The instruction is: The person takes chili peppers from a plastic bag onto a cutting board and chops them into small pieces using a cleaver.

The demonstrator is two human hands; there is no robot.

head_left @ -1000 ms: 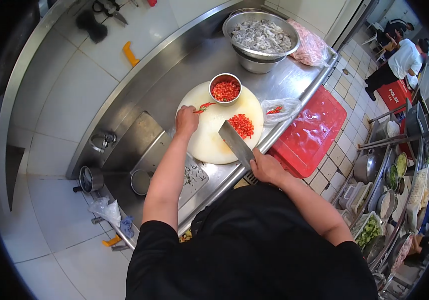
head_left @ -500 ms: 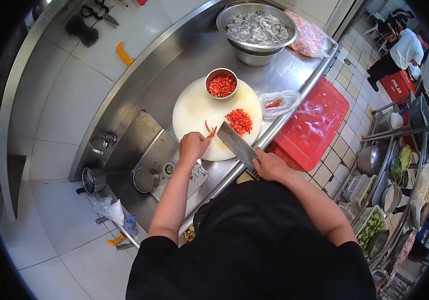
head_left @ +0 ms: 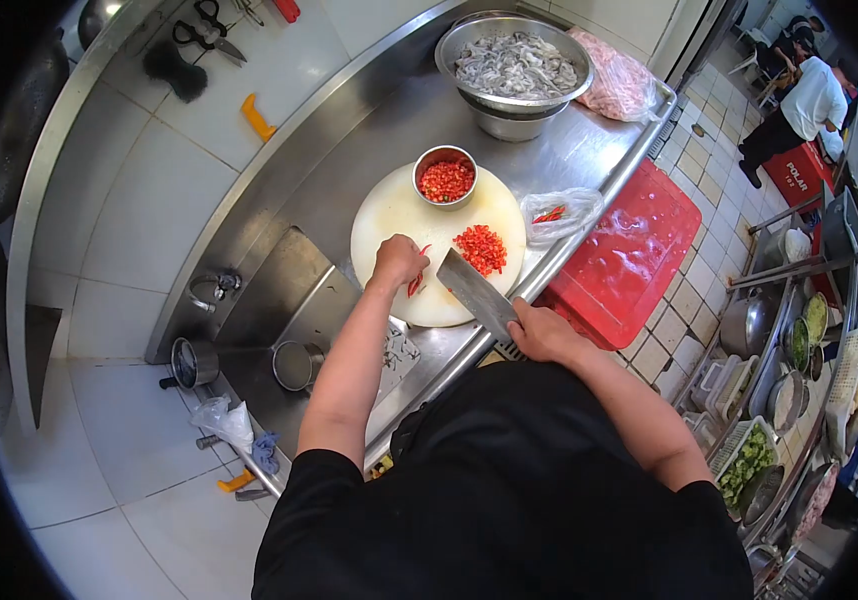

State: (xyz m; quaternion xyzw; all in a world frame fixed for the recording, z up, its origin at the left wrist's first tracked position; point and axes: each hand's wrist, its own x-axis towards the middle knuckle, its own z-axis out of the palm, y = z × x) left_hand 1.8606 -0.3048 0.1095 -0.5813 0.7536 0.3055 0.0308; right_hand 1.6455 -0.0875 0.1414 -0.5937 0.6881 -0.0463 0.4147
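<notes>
A round white cutting board point(head_left: 379, 215) lies across the steel counter. My left hand point(head_left: 398, 262) is over its left side, fingers closed on slim red chilies point(head_left: 416, 284). My right hand point(head_left: 543, 331) grips the handle of a cleaver point(head_left: 476, 293), whose wide blade rests over the board's lower part, apart from the left hand. Beyond the blade sits a pile of chopped red chili point(head_left: 481, 249). A metal cup point(head_left: 445, 198) of chopped chili stands on the board's far edge. To the right, a clear plastic bag point(head_left: 574, 222) holds a few whole chilies.
A steel bowl point(head_left: 440, 62) of greyish sliced seafood stands at the back, beside a bag of pink meat point(head_left: 614, 85). A red lid or bin point(head_left: 639, 250) is right of the counter edge. A sink with a tap point(head_left: 217, 287) lies left. A person in white point(head_left: 811, 100) stands far right.
My left hand has moved up and slightly right on the board with the chilies. My right hand and the cleaver have hardly moved; the whole view has shifted slightly.
</notes>
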